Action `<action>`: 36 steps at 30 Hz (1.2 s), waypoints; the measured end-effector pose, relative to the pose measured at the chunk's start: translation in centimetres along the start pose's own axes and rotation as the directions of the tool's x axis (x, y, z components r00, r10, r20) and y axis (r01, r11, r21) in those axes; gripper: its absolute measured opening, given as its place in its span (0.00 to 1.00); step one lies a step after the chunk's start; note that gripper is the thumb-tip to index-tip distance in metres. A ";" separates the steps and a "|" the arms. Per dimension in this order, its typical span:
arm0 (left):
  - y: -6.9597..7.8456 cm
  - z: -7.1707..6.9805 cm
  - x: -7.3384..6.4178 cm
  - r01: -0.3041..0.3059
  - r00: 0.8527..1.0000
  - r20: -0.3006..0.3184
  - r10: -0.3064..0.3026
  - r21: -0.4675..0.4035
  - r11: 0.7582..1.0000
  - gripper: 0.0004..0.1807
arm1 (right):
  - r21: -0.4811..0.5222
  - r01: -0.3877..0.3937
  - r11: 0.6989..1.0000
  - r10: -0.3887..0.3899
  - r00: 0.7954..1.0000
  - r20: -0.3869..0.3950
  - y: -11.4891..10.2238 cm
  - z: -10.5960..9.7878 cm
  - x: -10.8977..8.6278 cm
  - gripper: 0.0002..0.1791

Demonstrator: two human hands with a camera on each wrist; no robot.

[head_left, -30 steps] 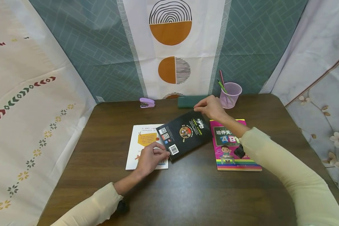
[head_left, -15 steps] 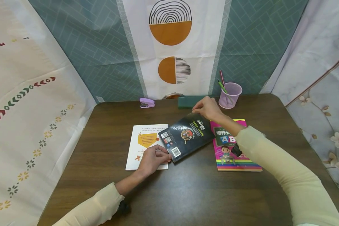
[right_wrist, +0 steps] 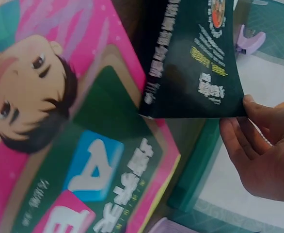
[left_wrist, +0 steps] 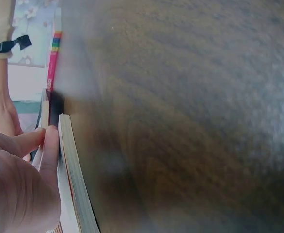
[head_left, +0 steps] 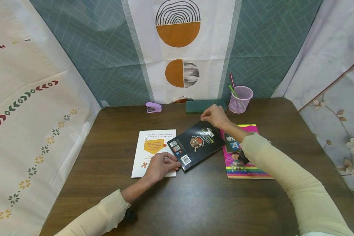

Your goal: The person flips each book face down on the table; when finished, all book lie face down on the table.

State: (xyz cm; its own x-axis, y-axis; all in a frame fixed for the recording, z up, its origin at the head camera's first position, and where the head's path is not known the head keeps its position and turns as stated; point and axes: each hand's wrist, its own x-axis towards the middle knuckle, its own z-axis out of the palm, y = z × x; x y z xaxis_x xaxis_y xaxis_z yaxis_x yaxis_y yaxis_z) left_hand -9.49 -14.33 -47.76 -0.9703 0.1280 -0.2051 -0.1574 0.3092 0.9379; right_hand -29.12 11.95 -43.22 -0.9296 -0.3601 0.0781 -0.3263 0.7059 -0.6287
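A black book (head_left: 198, 142) with a barcode on its cover is held at a slant in the middle of the head view. My left hand (head_left: 161, 167) pinches its near left corner between thumb and fingers, over a white book (head_left: 139, 152) on the table. The far corner is pinched by my right hand (head_left: 216, 117); the right wrist view shows thumb above and fingers below the black book (right_wrist: 195, 63). Its right end reaches the edge of a pink ABC book (head_left: 235, 166), partly covered by my right forearm. In the left wrist view, the held book sits just above the white book's pages (left_wrist: 74, 170).
Along the back of the brown table (head_left: 177, 209) stand a purple stapler (head_left: 154, 107), a dark green box (head_left: 194, 107) and a pink mesh cup (head_left: 244, 98) holding pencils. Patterned cloth hangs behind the table and on both sides.
The black book has shifted slightly right and toward me, its far end coming lower. My right hand has moved nearer with it; my left hand has slid a little right.
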 end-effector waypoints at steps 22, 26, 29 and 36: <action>0.9 -1.7 0.9 -0.240 0.970 -0.006 0.244 0.163 0.957 0.21 | 0.120 -0.001 0.993 -0.005 0.999 0.048 1.7 1.4 -0.4 0.29; 1.0 -2.2 1.4 -0.260 0.963 -0.014 0.270 0.229 0.938 0.27 | 0.152 0.008 0.988 -0.024 0.994 0.102 2.0 1.1 -0.9 0.41; 1.2 -2.7 1.7 -0.260 0.960 -0.021 0.277 0.291 0.921 0.32 | 0.159 0.000 0.987 -0.027 0.986 0.162 2.1 0.7 -1.4 0.50; 1.4 -4.0 3.1 -0.253 0.964 0.025 0.266 0.402 0.880 0.46 | 0.107 0.031 0.994 -0.062 0.952 0.299 2.5 0.0 -2.9 0.63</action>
State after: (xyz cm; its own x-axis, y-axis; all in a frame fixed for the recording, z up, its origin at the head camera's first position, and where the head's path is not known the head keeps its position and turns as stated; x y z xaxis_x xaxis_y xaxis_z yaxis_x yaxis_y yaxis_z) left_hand -13.46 -17.30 -45.95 -0.9724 0.2288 0.0453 0.1812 0.6184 0.7647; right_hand -27.24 14.76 -45.00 -0.8140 -0.5689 -0.1177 -0.3350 0.6252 -0.7050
